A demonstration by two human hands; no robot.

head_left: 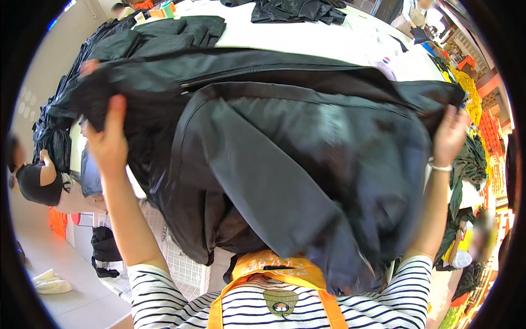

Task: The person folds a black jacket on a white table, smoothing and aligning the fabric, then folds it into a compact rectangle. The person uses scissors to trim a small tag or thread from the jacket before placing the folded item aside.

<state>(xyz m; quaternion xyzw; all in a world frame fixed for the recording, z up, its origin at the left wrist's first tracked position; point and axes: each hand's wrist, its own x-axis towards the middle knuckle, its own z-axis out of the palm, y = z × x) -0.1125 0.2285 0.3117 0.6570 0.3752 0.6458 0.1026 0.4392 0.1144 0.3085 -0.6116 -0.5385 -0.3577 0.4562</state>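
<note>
A black zip jacket (274,175) is stretched wide between my raised hands, over the near side of the white table. My left hand (108,131) grips its left end, thumb in front and fingertips partly behind the cloth. At the right end, my right hand (452,131) is closed on the jacket's edge. An open zipper (241,73) runs along the upper part. One sleeve (274,192) hangs slantwise down the front toward my apron (274,266). The lower right of the cloth is slightly blurred.
Folded dark garments (164,38) are stacked at the table's far left; more dark clothes (298,10) lie at the back of the white table (246,33). A person (44,175) works at the left. White plastic crates (183,268) stand below. Yellow cloth (466,93) is heaped at right.
</note>
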